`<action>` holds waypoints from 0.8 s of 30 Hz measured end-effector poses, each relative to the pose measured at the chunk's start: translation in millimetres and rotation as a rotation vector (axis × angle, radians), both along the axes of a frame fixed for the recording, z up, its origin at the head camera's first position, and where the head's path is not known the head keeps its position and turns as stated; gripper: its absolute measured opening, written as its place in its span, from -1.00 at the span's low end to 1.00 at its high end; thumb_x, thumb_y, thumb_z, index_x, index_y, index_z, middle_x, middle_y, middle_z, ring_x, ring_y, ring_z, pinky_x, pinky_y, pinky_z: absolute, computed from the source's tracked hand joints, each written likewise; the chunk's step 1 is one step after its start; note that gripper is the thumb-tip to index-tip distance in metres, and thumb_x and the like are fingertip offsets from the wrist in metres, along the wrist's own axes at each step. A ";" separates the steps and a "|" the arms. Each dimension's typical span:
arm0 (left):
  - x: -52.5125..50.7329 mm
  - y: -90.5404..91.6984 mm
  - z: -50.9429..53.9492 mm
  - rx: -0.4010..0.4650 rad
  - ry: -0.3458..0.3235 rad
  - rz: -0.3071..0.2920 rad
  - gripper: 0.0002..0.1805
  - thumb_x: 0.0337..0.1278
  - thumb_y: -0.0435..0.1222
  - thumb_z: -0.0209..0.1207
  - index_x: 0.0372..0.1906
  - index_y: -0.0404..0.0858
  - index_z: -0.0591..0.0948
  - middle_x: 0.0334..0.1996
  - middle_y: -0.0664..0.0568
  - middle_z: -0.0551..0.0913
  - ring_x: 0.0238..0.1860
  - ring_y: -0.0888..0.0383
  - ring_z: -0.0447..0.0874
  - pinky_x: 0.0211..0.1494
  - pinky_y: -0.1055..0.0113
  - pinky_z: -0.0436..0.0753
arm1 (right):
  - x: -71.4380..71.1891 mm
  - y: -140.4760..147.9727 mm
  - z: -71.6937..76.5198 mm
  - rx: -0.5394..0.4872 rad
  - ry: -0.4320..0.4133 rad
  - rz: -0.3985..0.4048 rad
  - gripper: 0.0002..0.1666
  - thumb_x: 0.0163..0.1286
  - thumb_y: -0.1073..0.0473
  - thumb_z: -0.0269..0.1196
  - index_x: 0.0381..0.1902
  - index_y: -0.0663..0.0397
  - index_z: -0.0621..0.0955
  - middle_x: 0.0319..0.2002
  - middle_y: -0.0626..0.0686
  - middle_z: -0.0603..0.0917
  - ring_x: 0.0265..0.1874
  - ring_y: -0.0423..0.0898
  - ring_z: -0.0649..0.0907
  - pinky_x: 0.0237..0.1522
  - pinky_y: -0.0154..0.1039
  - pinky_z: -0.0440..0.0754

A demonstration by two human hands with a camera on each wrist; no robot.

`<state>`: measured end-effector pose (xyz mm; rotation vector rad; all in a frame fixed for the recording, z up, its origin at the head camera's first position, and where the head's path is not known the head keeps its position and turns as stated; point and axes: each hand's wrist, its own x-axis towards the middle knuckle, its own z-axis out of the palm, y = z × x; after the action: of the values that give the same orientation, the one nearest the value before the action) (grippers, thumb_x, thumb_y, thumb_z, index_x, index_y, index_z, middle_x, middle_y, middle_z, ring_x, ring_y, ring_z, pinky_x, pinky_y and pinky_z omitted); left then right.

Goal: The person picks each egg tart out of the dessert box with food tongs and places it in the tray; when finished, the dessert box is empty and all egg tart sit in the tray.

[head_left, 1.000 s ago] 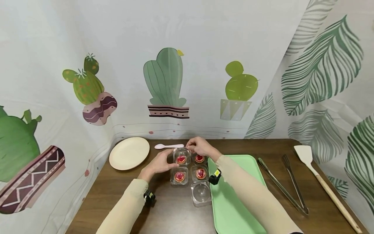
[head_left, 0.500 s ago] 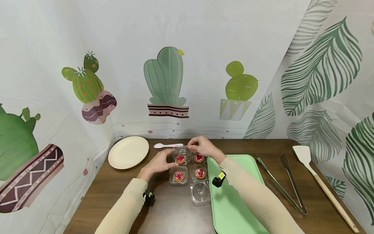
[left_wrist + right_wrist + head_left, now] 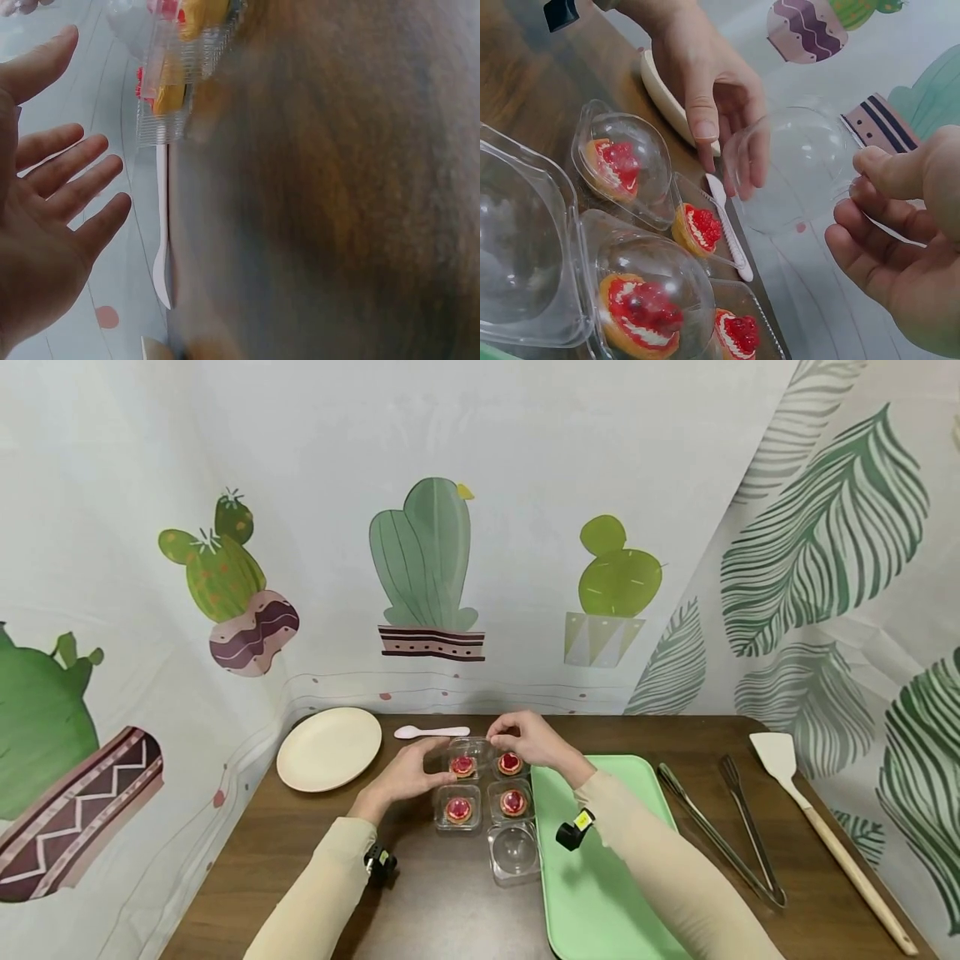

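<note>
Red-topped fruit tarts sit in clear plastic boxes grouped at the middle of the table; a back-left tart and a front-left tart are among them. My right hand pinches the edge of a clear domed lid between thumb and fingers. In the right wrist view the lid stands tilted above the back-left box. My left hand is at the left side of that box, fingers extended and apart from the thumb. Whether it touches the lid or box I cannot tell. The front tarts show under domed covers.
A pink-white spoon lies behind the boxes, with a cream plate to the left. A tartless clear box stands in front. Right of it lie a green tray, tongs and a white spatula.
My right hand has shifted slightly to the right, its wrist swinging outward, still pinching the lid. The left hand stays almost where it was.
</note>
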<state>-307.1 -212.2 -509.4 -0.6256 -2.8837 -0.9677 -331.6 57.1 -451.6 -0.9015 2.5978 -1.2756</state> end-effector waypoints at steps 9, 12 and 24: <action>4.1 0.7 4.3 0.033 -0.006 -0.005 -0.23 -0.05 -0.05 0.44 0.29 -0.24 0.48 0.24 -0.05 0.56 0.27 0.00 0.50 0.36 0.06 0.44 | 13.7 3.4 -1.7 -0.009 0.136 -0.018 -0.95 0.35 0.19 0.28 -0.31 -0.05 0.68 -0.26 -0.08 0.67 -0.26 -0.17 0.60 -0.18 -0.25 0.58; 5.7 1.2 5.3 0.068 -0.008 -0.013 -0.24 -0.05 -0.06 0.44 0.29 -0.26 0.48 0.23 -0.06 0.56 0.27 -0.01 0.51 0.36 0.05 0.44 | 17.8 4.2 -5.4 -0.018 0.175 -0.029 -0.95 0.35 0.20 0.28 -0.32 -0.05 0.67 -0.27 -0.09 0.64 -0.30 -0.19 0.57 -0.23 -0.29 0.57; 13.4 5.8 14.3 0.323 -0.111 -0.049 -0.17 0.05 -0.10 0.39 0.38 -0.33 0.33 0.26 -0.17 0.50 0.24 -0.19 0.50 0.27 -0.08 0.50 | 33.5 2.2 -13.2 -0.074 0.341 -0.023 -0.95 0.33 0.24 0.29 -0.34 -0.02 0.67 -0.21 -0.06 0.61 -0.27 -0.19 0.59 -0.23 -0.16 0.65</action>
<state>-293.7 -206.4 -495.1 -0.6346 -2.7195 -1.4770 -298.0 59.3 -464.8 -1.2015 2.8346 -1.3344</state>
